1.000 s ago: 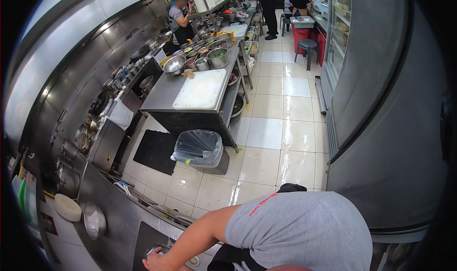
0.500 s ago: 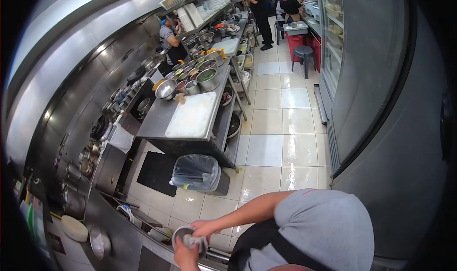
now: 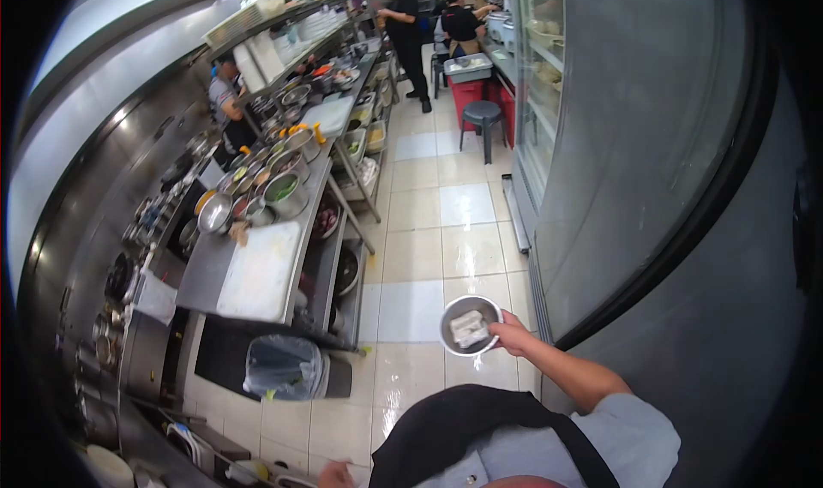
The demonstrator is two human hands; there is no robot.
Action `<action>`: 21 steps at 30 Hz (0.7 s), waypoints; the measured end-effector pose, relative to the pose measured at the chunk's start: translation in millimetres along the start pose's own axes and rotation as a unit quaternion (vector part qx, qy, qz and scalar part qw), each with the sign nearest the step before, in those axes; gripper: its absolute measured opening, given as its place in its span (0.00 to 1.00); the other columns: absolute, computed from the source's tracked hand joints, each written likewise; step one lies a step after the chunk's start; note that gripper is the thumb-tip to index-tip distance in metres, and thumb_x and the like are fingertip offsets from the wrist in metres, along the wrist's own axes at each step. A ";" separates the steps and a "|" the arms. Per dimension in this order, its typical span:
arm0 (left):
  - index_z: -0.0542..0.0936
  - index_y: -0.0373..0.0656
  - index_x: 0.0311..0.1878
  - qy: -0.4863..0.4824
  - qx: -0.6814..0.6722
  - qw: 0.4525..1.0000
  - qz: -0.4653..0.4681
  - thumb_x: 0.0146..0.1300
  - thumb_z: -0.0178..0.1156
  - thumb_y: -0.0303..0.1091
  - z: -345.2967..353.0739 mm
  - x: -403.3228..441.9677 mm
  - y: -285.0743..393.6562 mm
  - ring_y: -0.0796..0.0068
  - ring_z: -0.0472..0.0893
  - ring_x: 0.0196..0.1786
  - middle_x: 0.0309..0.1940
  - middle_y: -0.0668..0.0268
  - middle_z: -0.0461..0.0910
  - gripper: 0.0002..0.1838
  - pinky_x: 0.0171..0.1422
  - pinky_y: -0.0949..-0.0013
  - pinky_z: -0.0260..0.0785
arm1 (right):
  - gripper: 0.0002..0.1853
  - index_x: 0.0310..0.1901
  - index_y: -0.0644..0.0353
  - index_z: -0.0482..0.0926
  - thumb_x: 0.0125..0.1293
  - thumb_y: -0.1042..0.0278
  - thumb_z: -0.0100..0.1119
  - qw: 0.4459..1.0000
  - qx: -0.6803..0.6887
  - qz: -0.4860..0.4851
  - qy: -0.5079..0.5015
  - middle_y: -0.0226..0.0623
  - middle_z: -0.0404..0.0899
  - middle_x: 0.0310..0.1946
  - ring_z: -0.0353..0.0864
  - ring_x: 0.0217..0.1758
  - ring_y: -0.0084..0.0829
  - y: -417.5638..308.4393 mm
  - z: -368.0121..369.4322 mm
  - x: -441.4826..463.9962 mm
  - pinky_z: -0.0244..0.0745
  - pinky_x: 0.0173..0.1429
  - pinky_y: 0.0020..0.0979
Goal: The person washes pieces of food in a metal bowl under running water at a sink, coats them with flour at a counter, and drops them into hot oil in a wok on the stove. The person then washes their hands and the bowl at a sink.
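My right hand (image 3: 511, 334) grips a round metal bowl (image 3: 445, 337) by its rim, with the arm stretched out ahead over the tiled floor. The thumb lies over the rim, on the inner side. Whitish wrapped-looking pieces (image 3: 468, 328) rest inside the bowl; their kind is unclear. Low at the bottom edge of the view, my left hand (image 3: 336, 474) hangs beside my body, apart from the bowl. Its fingers are blurred and mostly cut off.
To the left stands a steel worktable with a white cutting board (image 3: 260, 272) and several metal pots (image 3: 286, 198). A lined trash bin (image 3: 287, 370) is at its near end. A glass-door fridge (image 3: 591, 162) lines the right. Ahead are a stool (image 3: 483, 113) and several people (image 3: 403, 34).
Both hands were at the bowl by the counter edge. My left hand has let go and dropped away; my right hand has carried the bowl forward over the aisle. The view has turned right.
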State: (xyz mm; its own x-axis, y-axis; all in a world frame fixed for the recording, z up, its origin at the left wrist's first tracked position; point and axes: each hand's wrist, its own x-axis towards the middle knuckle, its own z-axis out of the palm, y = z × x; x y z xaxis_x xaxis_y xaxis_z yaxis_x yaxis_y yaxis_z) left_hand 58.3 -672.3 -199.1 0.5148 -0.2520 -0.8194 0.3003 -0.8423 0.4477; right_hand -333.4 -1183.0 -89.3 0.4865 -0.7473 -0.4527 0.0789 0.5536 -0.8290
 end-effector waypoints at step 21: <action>0.79 0.40 0.54 -0.155 0.271 0.926 0.214 0.58 0.67 0.44 126.4 241.3 499.6 0.68 0.83 0.35 0.39 0.58 0.84 0.24 0.38 0.63 0.77 | 0.26 0.53 0.57 0.71 0.49 0.85 0.48 0.967 0.167 0.065 0.183 0.45 0.78 0.44 0.83 0.47 0.50 -113.2 -214.2 70.7 0.81 0.50 0.56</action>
State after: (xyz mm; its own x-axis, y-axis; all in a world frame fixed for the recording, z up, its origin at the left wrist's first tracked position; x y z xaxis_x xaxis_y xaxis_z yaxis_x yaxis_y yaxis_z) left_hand 231.2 -1214.1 -218.5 0.2133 -0.6710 -0.7101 -0.3683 -0.7285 0.5777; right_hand -494.3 -1377.2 -97.8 0.1760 -0.7095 -0.6824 0.3434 0.6939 -0.6329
